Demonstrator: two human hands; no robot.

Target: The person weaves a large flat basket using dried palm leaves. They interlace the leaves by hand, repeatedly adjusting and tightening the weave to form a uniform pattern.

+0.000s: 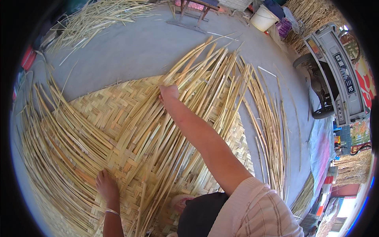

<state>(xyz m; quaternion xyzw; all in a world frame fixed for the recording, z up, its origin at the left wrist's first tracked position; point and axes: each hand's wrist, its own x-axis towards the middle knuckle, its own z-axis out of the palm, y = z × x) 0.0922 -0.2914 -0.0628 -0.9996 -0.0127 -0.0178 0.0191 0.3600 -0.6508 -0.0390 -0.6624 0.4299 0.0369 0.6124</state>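
Observation:
A mat of woven, split reed strips [106,99] lies on the floor in front of me, with long loose strip ends fanning out to the left and up to the far right. My right hand [169,94] reaches forward across it, its fingers closed round reed strips [188,81] near the mat's far edge. Close to me on the left, my left hand [106,186] rests low on the weave, beside the inner ends of the left-hand strips [65,152]. Its fingers are curled in; what they pinch there is too small to tell.
Loose reeds [100,21] are heaped at the far left, and another bundle [270,126] lies right of the mat. A low wooden stool [193,15] stands at the back, a white bucket [263,19] beyond it. A grey three-wheeled cart [335,75] is parked at the right.

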